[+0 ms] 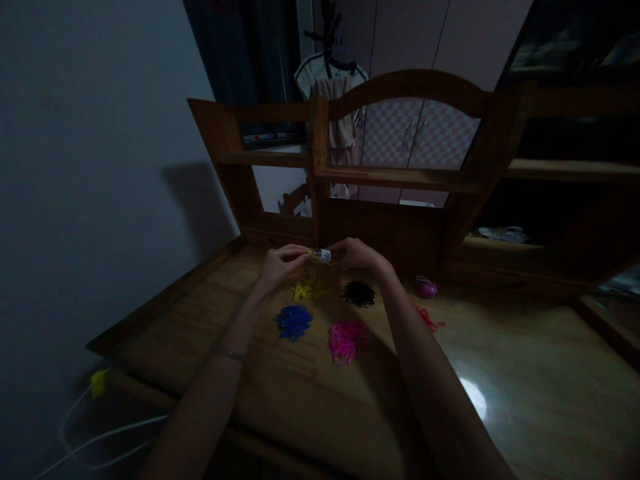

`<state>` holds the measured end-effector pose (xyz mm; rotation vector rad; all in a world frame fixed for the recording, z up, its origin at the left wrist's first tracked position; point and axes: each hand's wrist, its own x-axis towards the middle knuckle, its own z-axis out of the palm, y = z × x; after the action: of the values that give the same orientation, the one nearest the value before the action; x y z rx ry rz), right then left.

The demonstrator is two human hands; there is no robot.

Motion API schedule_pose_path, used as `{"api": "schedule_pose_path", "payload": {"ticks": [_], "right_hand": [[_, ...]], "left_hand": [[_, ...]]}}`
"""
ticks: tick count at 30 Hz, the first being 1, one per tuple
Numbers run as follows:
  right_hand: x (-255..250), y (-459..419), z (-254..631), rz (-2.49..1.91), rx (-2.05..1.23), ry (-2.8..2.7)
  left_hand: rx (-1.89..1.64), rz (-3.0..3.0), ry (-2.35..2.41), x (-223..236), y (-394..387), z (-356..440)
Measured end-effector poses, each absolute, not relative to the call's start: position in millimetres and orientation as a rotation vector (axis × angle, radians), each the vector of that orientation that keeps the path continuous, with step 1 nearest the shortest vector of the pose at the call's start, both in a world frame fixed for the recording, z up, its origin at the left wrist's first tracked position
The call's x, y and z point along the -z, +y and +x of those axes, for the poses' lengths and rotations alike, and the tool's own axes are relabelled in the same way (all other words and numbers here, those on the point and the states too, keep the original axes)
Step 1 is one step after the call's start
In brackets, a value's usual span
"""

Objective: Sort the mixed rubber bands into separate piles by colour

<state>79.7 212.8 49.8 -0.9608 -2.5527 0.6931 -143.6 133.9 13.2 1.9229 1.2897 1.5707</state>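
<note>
Between my hands, above the back of the desk, is a small clear packet (325, 255) with a white label and something yellow at its left end. My left hand (281, 265) pinches the left end, and my right hand (356, 254) has its fingers closed at the right end. Under them lies a loose pile of thin yellow strips (303, 289). Nearer to me are a blue pile (293, 323) and a bright pink pile (345, 340). A black pile (359, 293) lies below my right hand. Dim light hides what exactly the strips are.
Beyond my right forearm lie a red pile (427, 319) and a round purple object (428, 289) with a loop. A wooden shelf unit (390, 177) rises along the back of the wooden desk (280, 380). A wall (100, 167) borders the left; white cables (115, 427) hang at the front left.
</note>
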Motion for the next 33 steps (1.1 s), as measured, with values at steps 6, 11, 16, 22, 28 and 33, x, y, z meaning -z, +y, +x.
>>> {"api": "schedule_pose_path", "payload": {"ticks": [6,11,16,22,28,33], "right_hand": [[-55.9,205.1,78.7,-1.054,-0.734,-2.51],[-57.3,204.1,78.0,-1.027,-0.725,-2.516],[-51.5,211.1,78.2,-0.93,-0.726,-2.523],[-51.5,213.0,77.1,-0.895,-0.748,-2.507],[-52.8,212.2,77.1,-0.86,-0.743,-2.518],[-51.4,215.6,79.2,-0.872,-0.713,-2.517]], "left_hand": [[-1.543,1.856,1.282,-12.4,134.8,-142.6],[-1.624,1.838,1.343,-11.2,137.1,-142.4],[-1.739,1.829,1.406,-9.0,140.8,-145.6],[-1.703,1.887,1.458,-6.9,144.4,-147.6],[-1.713,1.934,1.503,-6.2,144.2,-147.9],[-1.655,1.874,1.586,-3.1,149.8,-153.5]]}}
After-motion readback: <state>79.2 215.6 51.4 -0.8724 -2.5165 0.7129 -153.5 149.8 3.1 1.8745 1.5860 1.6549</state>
